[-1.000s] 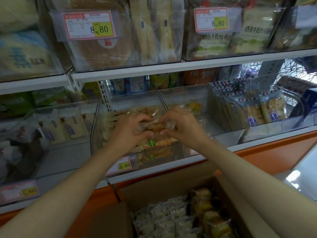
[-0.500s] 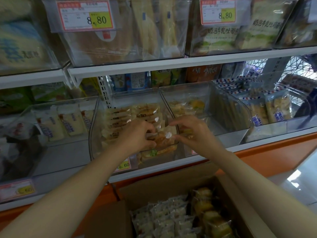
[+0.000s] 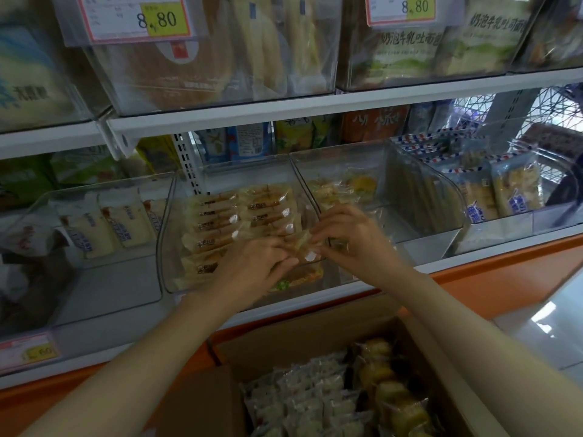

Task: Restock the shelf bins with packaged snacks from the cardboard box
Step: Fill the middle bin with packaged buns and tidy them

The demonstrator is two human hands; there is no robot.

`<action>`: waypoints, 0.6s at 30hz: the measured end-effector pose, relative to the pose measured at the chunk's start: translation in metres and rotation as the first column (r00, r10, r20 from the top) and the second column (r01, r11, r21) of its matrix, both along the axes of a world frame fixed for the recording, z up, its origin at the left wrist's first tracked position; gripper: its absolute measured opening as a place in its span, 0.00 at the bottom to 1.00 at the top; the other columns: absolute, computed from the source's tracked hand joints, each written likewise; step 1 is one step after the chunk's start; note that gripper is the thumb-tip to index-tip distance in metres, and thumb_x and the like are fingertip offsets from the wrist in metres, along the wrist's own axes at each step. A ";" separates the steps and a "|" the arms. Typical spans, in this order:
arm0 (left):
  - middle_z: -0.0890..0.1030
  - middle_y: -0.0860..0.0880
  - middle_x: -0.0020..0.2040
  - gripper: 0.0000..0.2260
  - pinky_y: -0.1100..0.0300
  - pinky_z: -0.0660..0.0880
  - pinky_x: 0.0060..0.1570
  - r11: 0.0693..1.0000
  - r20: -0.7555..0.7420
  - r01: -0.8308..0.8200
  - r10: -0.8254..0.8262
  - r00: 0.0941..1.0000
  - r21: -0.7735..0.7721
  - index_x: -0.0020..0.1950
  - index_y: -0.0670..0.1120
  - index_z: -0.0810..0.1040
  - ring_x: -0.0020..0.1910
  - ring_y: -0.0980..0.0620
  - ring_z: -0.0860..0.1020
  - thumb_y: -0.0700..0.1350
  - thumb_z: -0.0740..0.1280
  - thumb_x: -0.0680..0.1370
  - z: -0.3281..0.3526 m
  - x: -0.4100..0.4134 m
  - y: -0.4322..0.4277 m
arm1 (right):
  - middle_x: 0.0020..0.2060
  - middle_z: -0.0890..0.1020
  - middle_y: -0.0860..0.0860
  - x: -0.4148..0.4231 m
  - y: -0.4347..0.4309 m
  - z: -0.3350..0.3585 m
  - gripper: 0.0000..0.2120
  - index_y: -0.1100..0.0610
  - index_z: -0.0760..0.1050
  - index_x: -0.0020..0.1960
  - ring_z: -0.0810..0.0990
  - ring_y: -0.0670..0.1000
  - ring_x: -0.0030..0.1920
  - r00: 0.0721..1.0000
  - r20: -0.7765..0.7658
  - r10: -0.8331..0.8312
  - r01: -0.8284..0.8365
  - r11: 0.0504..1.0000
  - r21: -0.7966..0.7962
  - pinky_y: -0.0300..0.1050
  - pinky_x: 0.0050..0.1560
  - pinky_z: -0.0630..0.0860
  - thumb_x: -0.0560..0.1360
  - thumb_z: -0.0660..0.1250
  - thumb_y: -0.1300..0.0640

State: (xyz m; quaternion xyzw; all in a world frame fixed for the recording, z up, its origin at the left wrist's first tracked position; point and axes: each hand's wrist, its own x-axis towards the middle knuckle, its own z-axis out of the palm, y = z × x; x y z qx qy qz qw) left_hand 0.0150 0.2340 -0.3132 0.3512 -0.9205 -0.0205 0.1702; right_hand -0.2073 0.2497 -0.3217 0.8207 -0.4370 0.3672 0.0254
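Note:
A clear plastic shelf bin (image 3: 167,234) in the middle of the lower shelf holds two rows of flat clear-wrapped snack packets (image 3: 217,222). My left hand (image 3: 252,272) and my right hand (image 3: 350,238) meet at the bin's front right corner. Together they pinch one clear-wrapped snack packet (image 3: 304,247) lying on top of the packets there. Below me an open cardboard box (image 3: 303,335) holds several pale wrapped snacks (image 3: 299,402) on its left and yellow wrapped cakes (image 3: 388,386) on its right.
To the right stands a second clear bin (image 3: 419,190) with a few packets at its back, then a bin of blue-labelled packs (image 3: 504,190). A bin of white packs (image 3: 104,222) stands to the left. An upper shelf (image 3: 315,104) overhangs with bread bins and price tags.
Both hands have come down and toward the bin's front, uncovering the rows of packets behind them. The view has tilted slightly downward.

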 end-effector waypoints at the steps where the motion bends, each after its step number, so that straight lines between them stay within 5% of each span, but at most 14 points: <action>1: 0.83 0.52 0.53 0.16 0.61 0.73 0.44 1.000 0.011 0.005 -0.005 1.000 -0.014 0.60 0.50 0.80 0.47 0.54 0.79 0.53 0.57 0.81 -0.003 -0.001 0.001 | 0.48 0.85 0.50 0.000 0.002 -0.003 0.08 0.57 0.84 0.49 0.78 0.54 0.56 1.000 0.009 0.003 -0.003 1.000 -0.004 0.52 0.54 0.77 0.70 0.75 0.58; 6: 0.80 0.54 0.58 0.20 0.55 0.70 0.51 0.997 0.106 -0.038 0.044 0.993 -0.065 0.70 0.56 0.71 0.55 0.51 0.77 0.58 0.51 0.82 -0.017 -0.008 0.011 | 0.55 0.82 0.53 -0.001 0.014 -0.020 0.09 0.58 0.82 0.52 0.76 0.52 0.62 0.994 0.106 0.005 -0.004 1.000 -0.008 0.43 0.66 0.70 0.73 0.70 0.58; 11: 0.77 0.57 0.61 0.20 0.55 0.65 0.60 0.995 0.156 -0.082 0.091 0.984 -0.061 0.69 0.58 0.71 0.60 0.54 0.72 0.60 0.49 0.81 -0.016 -0.013 0.010 | 0.54 0.82 0.53 -0.001 0.039 -0.035 0.08 0.58 0.82 0.52 0.79 0.50 0.57 0.981 0.193 -0.026 0.036 0.998 -0.046 0.44 0.57 0.76 0.74 0.70 0.60; 15: 0.74 0.49 0.66 0.17 0.52 0.63 0.66 0.979 -0.154 -0.121 0.095 0.983 -0.164 0.68 0.48 0.74 0.67 0.49 0.69 0.50 0.59 0.81 -0.046 0.011 0.054 | 0.48 0.81 0.47 0.001 0.071 -0.066 0.06 0.56 0.81 0.51 0.79 0.42 0.52 0.972 0.236 0.018 -0.032 0.998 0.057 0.36 0.52 0.76 0.75 0.68 0.58; 18: 0.76 0.47 0.63 0.14 0.56 0.63 0.65 0.985 -0.254 -0.085 0.044 0.966 -0.152 0.62 0.47 0.78 0.64 0.48 0.70 0.46 0.60 0.79 -0.091 0.038 0.093 | 0.45 0.80 0.41 0.015 0.092 -0.103 0.06 0.53 0.82 0.51 0.76 0.34 0.46 0.983 0.171 0.061 -0.123 0.917 0.379 0.28 0.46 0.71 0.75 0.69 0.57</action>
